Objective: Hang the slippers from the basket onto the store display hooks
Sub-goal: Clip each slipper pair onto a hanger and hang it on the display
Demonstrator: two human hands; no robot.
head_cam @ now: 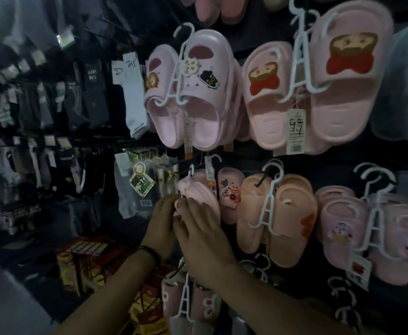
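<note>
**Pink slipper pair (198, 192) at the middle row, hook not yet seated**

The pink slipper pair sits at the left end of the middle row of the wall display, just beside a charm-studded slipper (230, 189) and below the pale pink pair with charms (190, 93). Its white hanger (191, 171) pokes up above the toes, tilted a little. The display hook it is meant for is lost in the dark behind, so I can't tell whether the hanger has caught on it.

To do this step well, I'd keep the pair steady from below and guide the hanger's curl over the rod. Let go only once the weight hangs from it, or the pair may drop.

The right hand (200, 230) lies over the front of the slippers, its fingers (193, 206) straight and close together, pressing rather than clasping. The left hand (163, 218), with a dark bracelet (149, 252) at the wrist, comes in from the left, fingertips at the slipper's edge. The blur hides whether they pinch it. Both forearms reach up from below and meet at the pair.

Further out hang peach slippers (277, 213) and, to the left, white socks (135, 102).
</note>
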